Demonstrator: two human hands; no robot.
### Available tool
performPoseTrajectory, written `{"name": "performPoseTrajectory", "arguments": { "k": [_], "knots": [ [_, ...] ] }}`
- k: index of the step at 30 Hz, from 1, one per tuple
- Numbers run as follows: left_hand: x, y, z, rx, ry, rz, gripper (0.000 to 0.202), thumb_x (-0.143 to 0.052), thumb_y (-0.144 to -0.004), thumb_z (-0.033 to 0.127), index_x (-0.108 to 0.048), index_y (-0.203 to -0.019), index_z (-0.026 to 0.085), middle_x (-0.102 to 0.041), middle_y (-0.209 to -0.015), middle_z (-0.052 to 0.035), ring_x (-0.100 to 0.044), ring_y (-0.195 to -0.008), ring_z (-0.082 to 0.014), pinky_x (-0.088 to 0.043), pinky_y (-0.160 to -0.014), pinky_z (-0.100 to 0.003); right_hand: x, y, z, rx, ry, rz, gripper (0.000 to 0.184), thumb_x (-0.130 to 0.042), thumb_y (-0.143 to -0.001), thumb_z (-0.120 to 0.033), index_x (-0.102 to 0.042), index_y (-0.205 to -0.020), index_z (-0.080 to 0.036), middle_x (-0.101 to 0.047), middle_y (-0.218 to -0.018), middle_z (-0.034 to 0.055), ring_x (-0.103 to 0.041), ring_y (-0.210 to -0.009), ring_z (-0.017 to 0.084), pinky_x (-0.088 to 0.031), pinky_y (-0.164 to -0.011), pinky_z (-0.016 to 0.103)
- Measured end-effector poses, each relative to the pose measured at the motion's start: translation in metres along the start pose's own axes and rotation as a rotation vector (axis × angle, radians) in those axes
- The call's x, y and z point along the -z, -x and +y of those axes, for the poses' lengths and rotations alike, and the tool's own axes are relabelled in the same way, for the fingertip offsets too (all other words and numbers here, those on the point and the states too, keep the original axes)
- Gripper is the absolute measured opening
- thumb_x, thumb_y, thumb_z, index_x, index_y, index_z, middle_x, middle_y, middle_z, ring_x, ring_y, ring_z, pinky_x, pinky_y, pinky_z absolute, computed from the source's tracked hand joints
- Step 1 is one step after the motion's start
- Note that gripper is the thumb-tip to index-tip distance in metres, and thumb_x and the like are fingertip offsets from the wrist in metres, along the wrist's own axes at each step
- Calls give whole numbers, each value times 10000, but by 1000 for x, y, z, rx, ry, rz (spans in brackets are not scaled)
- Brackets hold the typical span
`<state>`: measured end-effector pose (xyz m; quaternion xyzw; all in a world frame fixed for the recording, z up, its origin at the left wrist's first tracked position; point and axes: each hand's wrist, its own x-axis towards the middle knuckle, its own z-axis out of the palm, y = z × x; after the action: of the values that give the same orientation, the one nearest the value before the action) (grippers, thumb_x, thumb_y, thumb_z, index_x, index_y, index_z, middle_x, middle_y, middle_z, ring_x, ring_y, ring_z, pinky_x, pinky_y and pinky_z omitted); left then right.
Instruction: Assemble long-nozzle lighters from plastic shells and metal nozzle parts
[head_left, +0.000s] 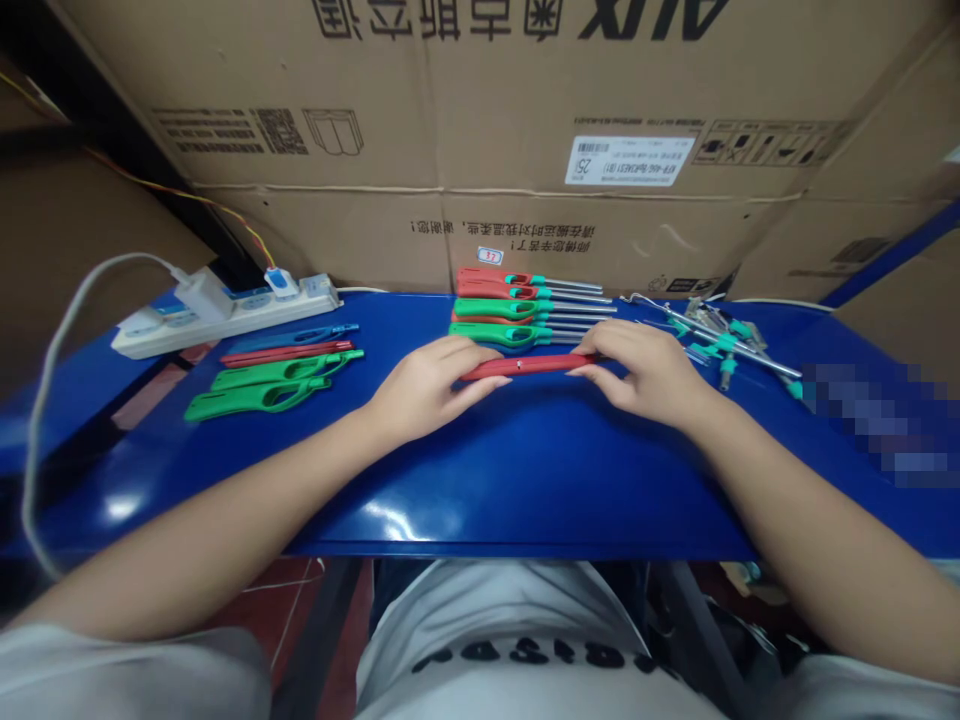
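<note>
Two bare hands at work on a blue worktop [525,480]: the left hand [431,390] and the right hand [645,370], apart from each other, each closed on one end of a red plastic lighter handle [525,366]. This handle lies lengthwise across the middle of the worktop, between the hands, and shows no metal nozzle.

Contents of the worktop:

- Five assembled utility lighters [495,308], side by side near the back edge at centre, just behind the red lighter handle. Bodies red and green, fittings teal, metal nozzles pointing right.
- Two green lighter handles [259,398], left of the left hand, lying together.
- Two slim red strips [285,352] and one blue strip [300,335], just behind the green lighter handles.
- One loose heap of metal tubes with teal fittings [720,340], toward the back right corner, beyond the right hand.
- One white power strip [225,330], at the back left corner, holding a white plug adapter [204,294] and a blue plug [281,283].
- One white cable [45,400], looping down past the left edge.

Behind the back edge stands a cardboard carton [480,100] bearing a white label [628,160] and a small sticker marked 37 [490,256]. A pixelated patch [877,420] hides part of the right end. Below the front edge shows the person's white T-shirt [510,650] with black lettering.
</note>
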<state>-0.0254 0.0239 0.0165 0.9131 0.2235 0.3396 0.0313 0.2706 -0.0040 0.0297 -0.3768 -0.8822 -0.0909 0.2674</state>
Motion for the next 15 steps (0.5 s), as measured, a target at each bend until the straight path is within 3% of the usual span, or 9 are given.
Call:
{"name": "performPoseTrajectory", "arguments": {
  "k": [5, 11, 13, 15],
  "knots": [
    [3, 0, 6, 30, 40, 47, 263, -577, -997, 363, -689, -967, 127, -689, -816, -57, -623, -733, -159, -501, -712, -269, -2, 0, 1, -39, -21, -12, 130, -621, -943, -322, -631, -964, -194, -721, -932, 88, -660, -857, 249, -501, -764, 368],
    [2, -1, 4, 79, 69, 54, 275, -586, -985, 374, -705, -1016, 128, -715, -882, -81, -643, -806, -181, -502, -757, -289, 2, -2, 2, 3, 63, -69, 272, -594, -968, -349, -615, -1180, -181, -711, -1125, 116, -639, -1066, 287, -476, -899, 409],
    [1, -2, 4, 222, 166, 28, 309, -587, -974, 423, -714, -947, 142, -714, -847, -69, -634, -764, -172, -498, -724, -282, 2, -2, 0, 30, 86, -63, 328, -576, -975, -308, -584, -1276, -178, -689, -1200, 136, -618, -1119, 293, -466, -926, 418],
    [-1, -4, 4, 468, 409, -35, 387, -582, -958, 490, -698, -820, 147, -692, -741, -49, -601, -649, -145, -479, -632, -258, 2, -2, -2, 54, 96, -54, 325, -545, -981, -258, -585, -1296, -187, -691, -1206, 143, -620, -1101, 291, -462, -909, 425]
  ]
}}
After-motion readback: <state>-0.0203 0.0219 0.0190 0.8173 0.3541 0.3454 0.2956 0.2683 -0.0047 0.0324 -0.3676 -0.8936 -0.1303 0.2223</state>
